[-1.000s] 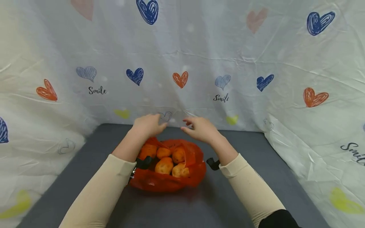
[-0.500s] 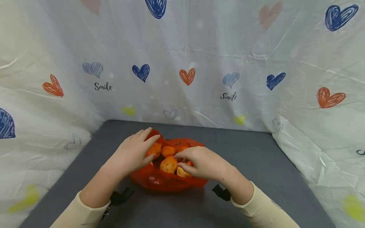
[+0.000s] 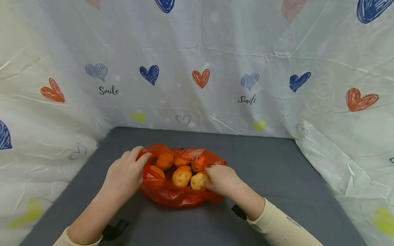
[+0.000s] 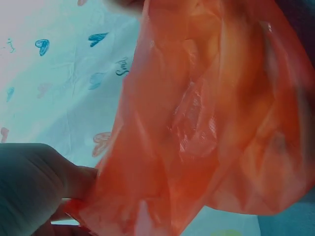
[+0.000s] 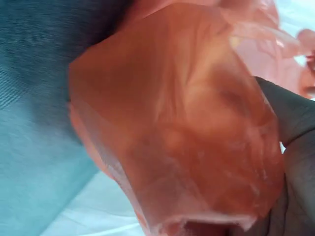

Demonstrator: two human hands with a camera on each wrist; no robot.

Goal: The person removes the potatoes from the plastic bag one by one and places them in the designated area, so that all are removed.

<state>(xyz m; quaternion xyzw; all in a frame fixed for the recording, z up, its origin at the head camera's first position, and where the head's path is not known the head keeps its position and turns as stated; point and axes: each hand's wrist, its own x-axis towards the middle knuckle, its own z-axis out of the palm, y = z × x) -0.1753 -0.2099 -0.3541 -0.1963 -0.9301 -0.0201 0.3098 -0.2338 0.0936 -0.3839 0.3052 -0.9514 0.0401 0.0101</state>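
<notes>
With my left hand [image 3: 125, 173] pinching the bag [image 3: 180, 200] on the counter [image 3: 261, 160], I should draw its rim gently and evenly, sparing the thin film. My right hand's [image 3: 224, 180] fingertips are hidden, so I cannot tell whether it pinches; film veils the lower potatoes [image 3: 182, 176].

The left grip [image 4: 37, 184], a bare hand at the lower left of the frame, pinches the edge of a translucent orange-red plastic bag [image 4: 147, 162] between thumb and fingers. The bag spreads from there across the centre to the upper right, creased and shiny in the middle; paler, yellowish-orange patches show through it. White cloth [image 4: 59, 98] printed with blue and reddish hearts fills the upper left. A blue-grey tabletop [image 4: 288, 221] shows at lower right. The blurred shape [image 4: 129, 4] at the top edge is indistinct.
</notes>
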